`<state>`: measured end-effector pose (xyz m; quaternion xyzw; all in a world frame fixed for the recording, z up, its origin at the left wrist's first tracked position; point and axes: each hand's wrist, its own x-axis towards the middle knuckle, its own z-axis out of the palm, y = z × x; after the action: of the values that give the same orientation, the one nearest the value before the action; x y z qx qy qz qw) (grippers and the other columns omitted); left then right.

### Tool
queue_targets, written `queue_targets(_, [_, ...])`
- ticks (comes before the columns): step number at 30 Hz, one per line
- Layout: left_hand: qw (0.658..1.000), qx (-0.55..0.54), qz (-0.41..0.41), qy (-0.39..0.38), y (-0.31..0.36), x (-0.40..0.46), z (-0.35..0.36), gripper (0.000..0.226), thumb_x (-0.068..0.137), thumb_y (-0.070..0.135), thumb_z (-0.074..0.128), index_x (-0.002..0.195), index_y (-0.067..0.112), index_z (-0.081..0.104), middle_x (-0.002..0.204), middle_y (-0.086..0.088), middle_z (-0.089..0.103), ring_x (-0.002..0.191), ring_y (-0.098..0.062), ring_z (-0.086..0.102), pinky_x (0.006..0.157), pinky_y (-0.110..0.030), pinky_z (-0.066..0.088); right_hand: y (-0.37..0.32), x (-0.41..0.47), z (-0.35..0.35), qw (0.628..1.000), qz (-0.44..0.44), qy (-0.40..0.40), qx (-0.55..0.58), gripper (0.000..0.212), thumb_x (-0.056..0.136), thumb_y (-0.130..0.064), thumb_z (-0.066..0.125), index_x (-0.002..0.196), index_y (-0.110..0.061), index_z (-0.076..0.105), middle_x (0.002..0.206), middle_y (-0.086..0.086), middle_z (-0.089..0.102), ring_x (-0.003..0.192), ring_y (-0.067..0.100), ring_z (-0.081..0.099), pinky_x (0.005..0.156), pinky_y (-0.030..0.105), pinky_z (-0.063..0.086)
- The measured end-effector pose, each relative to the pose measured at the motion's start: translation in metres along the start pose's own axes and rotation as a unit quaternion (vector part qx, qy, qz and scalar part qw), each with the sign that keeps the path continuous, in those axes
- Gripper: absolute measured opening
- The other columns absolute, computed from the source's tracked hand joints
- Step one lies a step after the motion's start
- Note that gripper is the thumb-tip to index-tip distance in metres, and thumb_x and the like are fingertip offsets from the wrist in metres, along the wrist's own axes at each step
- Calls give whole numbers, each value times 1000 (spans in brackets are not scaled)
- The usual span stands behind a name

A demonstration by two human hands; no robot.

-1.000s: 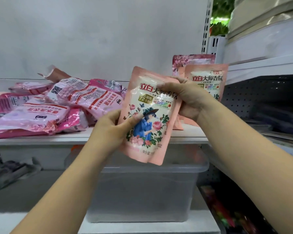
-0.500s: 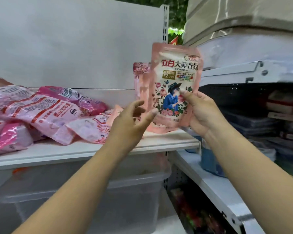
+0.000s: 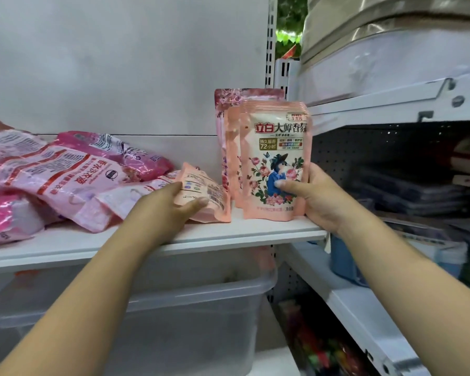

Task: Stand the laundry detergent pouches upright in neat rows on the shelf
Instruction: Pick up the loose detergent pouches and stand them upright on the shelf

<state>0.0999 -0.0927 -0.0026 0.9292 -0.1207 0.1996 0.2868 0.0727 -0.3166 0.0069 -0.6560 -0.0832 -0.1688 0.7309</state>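
Because the job asked for upright rows, the heap of darker pink pouches (image 3: 65,180) lying flat and overlapping toward the left end of the shelf (image 3: 228,234) read as work not yet done. Just right of that heap, a pale pink pouch (image 3: 204,194) lay on its side, printed back facing up, its bottom seam beside the standing row. The left hand (image 3: 171,207) gripped it, thumb on top and the other fingers hidden beneath or behind it; I judged this hold was meant to lift it and turn it onto its base.

Further right, near the shelf's right end, a short row stood upright one behind another: a darker floral pouch (image 3: 223,109) at the back near the rear panel, a pale one (image 3: 232,158) in the middle, and the front pouch (image 3: 276,158) close to the shelf's front edge with its label facing outward. The right hand (image 3: 315,202) held that front pouch by its right edge, thumb pressed across the printed face, probably to steady it. Such soft, base-heavy bags likely slump unless settled squarely, which would explain the hold.
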Motion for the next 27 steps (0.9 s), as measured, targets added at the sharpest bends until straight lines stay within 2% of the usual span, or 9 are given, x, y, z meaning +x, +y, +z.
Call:
queue_targets(5, [996, -82, -20, 19, -3, -5, -5, 68, 78, 44, 65, 137, 18, 43, 132, -4, 54, 113, -20, 53, 85, -23, 34, -1, 5, 1, 1000, 11, -9, -6, 47, 79, 6, 61, 122, -6, 45, 115, 12, 63, 104, 23, 62, 91, 39, 50])
queue_targets(7, [986, -162, -29, 41, -8, -6, -10, 67, 74, 31, 72, 134, 18, 47, 123, 0, 58, 103, -15, 55, 86, -20, 35, 2, 4, 0, 999, 7, 0, -48, 42, 79, -1, 64, 117, -9, 46, 109, 5, 65, 94, 15, 65, 80, 31, 53])
queue_targets(9, [940, -335, -60, 31, -13, -6, -18, 71, 67, 11, 75, 133, 18, 49, 106, -1, 65, 86, -15, 63, 78, -22, 50, 3, 0, -1, 992, -17, 27, -124, 39, 79, -12, 68, 112, -15, 46, 101, -3, 64, 88, 8, 63, 71, 24, 52])
queue_targets(11, [873, -482, -65, 24, -20, -9, -22, 80, 55, 0, 70, 131, 16, 49, 95, -5, 67, 74, -15, 65, 63, -19, 56, 4, -4, -2, 981, -45, 69, -178, 42, 77, -21, 71, 110, -21, 44, 102, -7, 61, 91, 7, 60, 79, 29, 51])
queue_targets(13, [864, -501, -44, 35, -28, -12, -26, 82, 54, -1, 67, 131, 15, 49, 98, -2, 65, 82, -14, 64, 65, -16, 55, 5, -12, 0, 962, -90, 138, -216, 44, 77, -24, 72, 110, -25, 42, 111, -6, 54, 98, 6, 55, 87, 31, 46])
queue_targets(17, [842, -534, -2, 73, -44, -20, -36, 81, 51, -1, 66, 129, 18, 51, 111, -2, 64, 97, -16, 64, 74, -22, 54, 0, -43, 21, 903, -224, 260, -259, 41, 77, -25, 70, 107, -31, 41, 119, -11, 30, 117, 4, 35, 92, 13, 31])
queue_targets(19, [820, -566, 15, 90, -52, -21, -43, 73, 48, -1, 66, 117, 24, 57, 101, 3, 70, 95, -16, 67, 65, -23, 57, -7, -58, 46, 898, -260, 247, -254, 35, 77, -26, 69, 103, -33, 46, 113, -12, 36, 111, 4, 40, 91, 11, 35])
queue_targets(22, [786, -606, 56, 107, -69, -24, -53, 67, 39, 7, 73, 100, 31, 61, 83, 16, 72, 86, -4, 68, 59, -15, 53, -11, -64, 100, 941, -216, 133, -225, 28, 75, -36, 67, 95, -41, 47, 100, -19, 49, 96, -2, 50, 80, 10, 42])
queue_targets(27, [895, -344, 210, 189, -94, -40, -62, 80, 69, -2, 73, 115, 58, 45, 106, 28, 58, 79, 23, 57, 65, 2, 43, 1, -43, 187, 993, -46, 3, -109, 74, 72, -49, 67, 132, -15, 42, 104, -11, 54, 106, 11, 54, 96, 32, 45])
